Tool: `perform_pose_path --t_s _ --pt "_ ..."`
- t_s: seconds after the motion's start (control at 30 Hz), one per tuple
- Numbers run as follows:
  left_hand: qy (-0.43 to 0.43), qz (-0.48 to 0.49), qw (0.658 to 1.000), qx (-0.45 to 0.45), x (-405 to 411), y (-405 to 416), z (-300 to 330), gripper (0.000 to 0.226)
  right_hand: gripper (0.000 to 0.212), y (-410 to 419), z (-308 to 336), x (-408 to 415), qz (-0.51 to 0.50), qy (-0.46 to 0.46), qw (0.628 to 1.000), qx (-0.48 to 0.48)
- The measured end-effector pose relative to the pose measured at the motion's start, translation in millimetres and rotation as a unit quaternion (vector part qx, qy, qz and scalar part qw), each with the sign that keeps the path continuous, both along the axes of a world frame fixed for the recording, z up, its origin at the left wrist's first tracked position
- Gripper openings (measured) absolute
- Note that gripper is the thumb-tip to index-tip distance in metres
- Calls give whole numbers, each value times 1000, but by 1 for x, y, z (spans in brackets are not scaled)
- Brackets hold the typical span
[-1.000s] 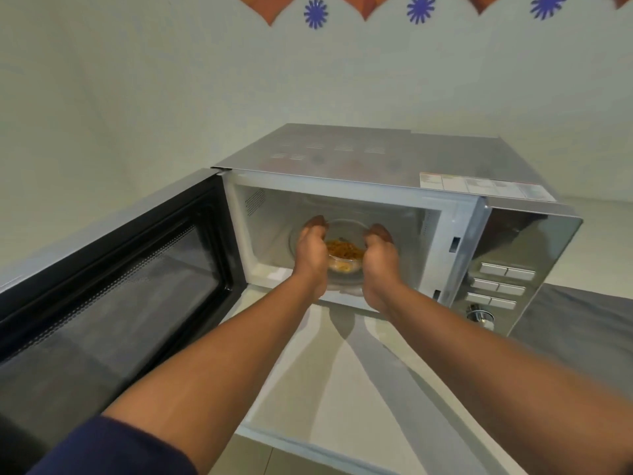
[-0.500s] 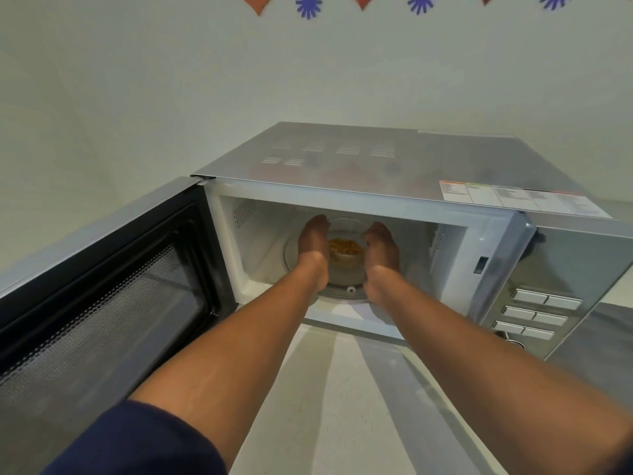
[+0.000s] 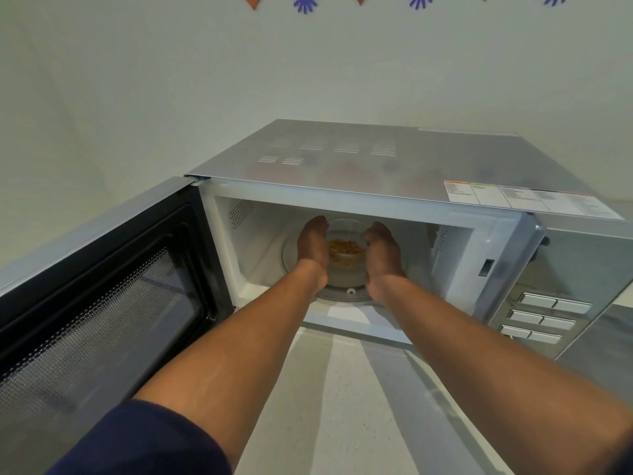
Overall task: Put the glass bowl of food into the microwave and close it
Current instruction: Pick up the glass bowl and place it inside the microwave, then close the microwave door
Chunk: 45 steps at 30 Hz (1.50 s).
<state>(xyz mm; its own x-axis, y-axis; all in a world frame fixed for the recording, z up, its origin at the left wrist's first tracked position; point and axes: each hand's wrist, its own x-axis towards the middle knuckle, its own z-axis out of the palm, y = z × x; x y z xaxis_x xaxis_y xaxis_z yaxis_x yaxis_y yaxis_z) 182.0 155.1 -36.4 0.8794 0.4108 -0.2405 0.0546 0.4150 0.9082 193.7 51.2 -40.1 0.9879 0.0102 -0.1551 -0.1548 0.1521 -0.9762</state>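
A silver microwave (image 3: 394, 162) stands on the counter with its cavity open. Its black-windowed door (image 3: 96, 296) is swung wide to the left. Inside, over the round glass turntable (image 3: 346, 289), sits a clear glass bowl (image 3: 346, 255) holding orange-yellow food. My left hand (image 3: 313, 248) cups the bowl's left side and my right hand (image 3: 382, 253) cups its right side. Both hands reach deep into the cavity and cover the bowl's flanks. Whether the bowl rests on the turntable or hangs just above it is hidden.
The control panel with grey buttons (image 3: 544, 318) is on the microwave's right front. A pale speckled counter (image 3: 335, 399) lies in front. The wall behind carries orange and blue paper decorations (image 3: 305, 1). The open door blocks the left side.
Both hands have carried the bowl from the cavity's mouth deeper inside, to over the turntable's middle. The camera has come closer to the microwave.
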Motion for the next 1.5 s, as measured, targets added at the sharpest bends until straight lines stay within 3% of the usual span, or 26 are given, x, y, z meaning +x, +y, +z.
perform_pose_path --t_s 0.2,0.4,0.53,0.7,0.73,0.77,0.83,0.87,0.9,1.13,1.2,1.33,1.5 --pt "-1 2 1000 2 2 0 -3 48 26 -2 -3 4 11 3 1000 -15" --pt "-2 3 1000 28 0 2 -3 48 62 -2 -3 1 5 -26 999 -33" --pt "0 19 995 99 -8 7 1 50 60 -1 0 -2 -31 -61 990 -120" --pt "-28 58 964 256 -51 3 6 44 60 -3 5 -29 -57 -94 979 -170" --pt "-23 65 943 325 -62 3 10 42 60 -5 5 -39 -53 -110 974 -193" --pt "-12 75 901 426 -74 4 15 39 61 -6 7 -48 -47 -123 969 -207" --pt "-5 109 771 627 -96 7 24 33 62 -6 11 -64 -25 -146 966 -211" --pt "-12 122 717 686 -107 10 29 31 60 -4 14 -73 -12 -161 964 -210" --pt "-21 127 679 722 -117 12 35 29 58 -2 17 -82 -2 -174 962 -210" --pt "14 211 503 838 -184 23 82 27 47 0 48 -146 81 -274 930 -230" --pt "49 209 483 849 -199 25 95 39 45 -3 60 -159 86 -317 911 -248" --pt "184 166 512 823 -219 35 124 71 42 -13 85 -170 62 -403 867 -287" --pt "341 109 510 782 -235 50 150 80 42 -38 110 -168 20 -497 787 -366"
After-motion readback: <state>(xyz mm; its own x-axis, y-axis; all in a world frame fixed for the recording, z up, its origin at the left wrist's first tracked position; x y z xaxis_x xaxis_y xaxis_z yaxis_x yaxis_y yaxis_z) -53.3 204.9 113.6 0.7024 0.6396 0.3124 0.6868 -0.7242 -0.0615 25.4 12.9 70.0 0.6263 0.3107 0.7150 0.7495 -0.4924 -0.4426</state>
